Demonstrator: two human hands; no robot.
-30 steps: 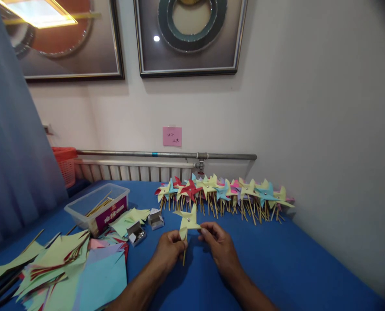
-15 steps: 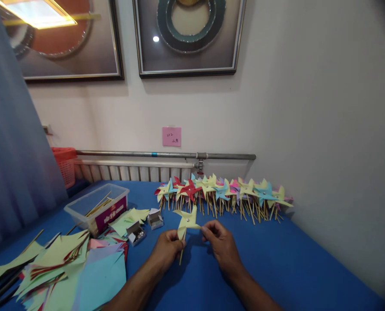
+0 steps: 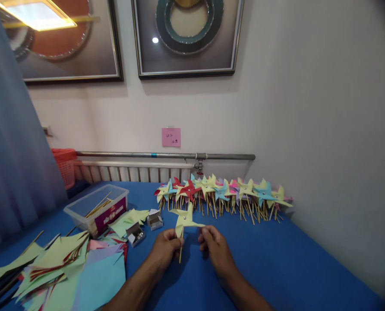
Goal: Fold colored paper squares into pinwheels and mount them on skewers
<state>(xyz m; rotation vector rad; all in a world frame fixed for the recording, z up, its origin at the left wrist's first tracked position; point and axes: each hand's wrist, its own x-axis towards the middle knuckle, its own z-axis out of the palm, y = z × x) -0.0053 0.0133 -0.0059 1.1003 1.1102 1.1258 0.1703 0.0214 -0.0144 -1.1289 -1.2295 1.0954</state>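
A pale yellow paper pinwheel (image 3: pixel 185 219) with a metal pin at its centre stands nearly upright on a thin wooden stick. My left hand (image 3: pixel 165 247) is closed on that stick just below the blades. My right hand (image 3: pixel 214 245) is beside the right blade, its fingers curled together close under the blade's tip; I see nothing in them, and cannot tell whether they touch the paper. Left of my left hand are two small open boxes, one with shiny metal pins (image 3: pixel 136 234), the other a grey carton (image 3: pixel 155 220) whose contents are hidden.
Finished pinwheels (image 3: pixel 221 192) in several colours lie in a long row at the back of the blue table (image 3: pixel 276 268). A clear plastic tub (image 3: pixel 97 207) holds wooden sticks. Stacks of coloured paper (image 3: pixel 100 272) and black-handled scissors (image 3: pixel 4 283) are at left.
The pinwheel has turned slightly and shifted a little left and up. My right fingers have moved from the right blade's tip to just under it. My left hand keeps its grip.
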